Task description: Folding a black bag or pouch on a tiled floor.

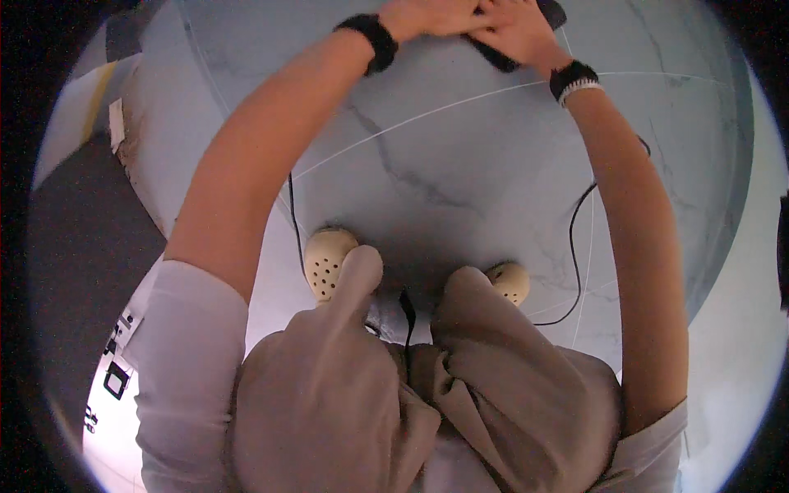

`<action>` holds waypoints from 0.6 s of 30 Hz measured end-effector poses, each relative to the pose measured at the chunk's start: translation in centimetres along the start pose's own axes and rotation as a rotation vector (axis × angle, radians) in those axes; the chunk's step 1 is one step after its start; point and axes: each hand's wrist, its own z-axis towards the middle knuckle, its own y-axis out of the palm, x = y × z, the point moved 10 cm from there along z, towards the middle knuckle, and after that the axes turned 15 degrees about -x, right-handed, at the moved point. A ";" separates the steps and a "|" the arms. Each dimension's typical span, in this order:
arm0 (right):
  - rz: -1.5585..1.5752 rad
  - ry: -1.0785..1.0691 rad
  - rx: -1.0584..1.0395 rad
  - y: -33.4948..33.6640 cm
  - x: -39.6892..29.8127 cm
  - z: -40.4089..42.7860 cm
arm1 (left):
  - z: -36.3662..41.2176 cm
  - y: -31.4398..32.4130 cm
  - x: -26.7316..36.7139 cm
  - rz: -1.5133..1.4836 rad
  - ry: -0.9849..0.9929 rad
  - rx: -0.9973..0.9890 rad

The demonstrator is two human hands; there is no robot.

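Both of my hands meet at the top edge of the view, out over the grey marbled floor point(444, 148). My left hand point(428, 17) reaches in from the left, its fingers touching or overlapping the fingers of the other hand. My right hand point(521, 37) lies across a black object point(496, 57), which shows below the palm and again past the knuckles. The kind of object cannot be made out, since the hand covers its middle. Fingertips of both hands are partly hidden or cut off by the frame. A black band point(373, 43) circles the left wrist; a dark band point(573, 74) and a pale bracelet point(579, 89) are on the right.
Thin black cables run over the floor, one cable point(574, 240) by the right foot and another cable point(293, 215) by the left. Cream clogs point(327, 262) are on my feet. A dark mat or surface point(92, 215) and a white panel with black markings point(114, 382) are at left.
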 end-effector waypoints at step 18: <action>-0.157 0.130 0.112 1.9 0.4 -4.0 | -0.2 0.2 4.1 0.058 0.068 0.062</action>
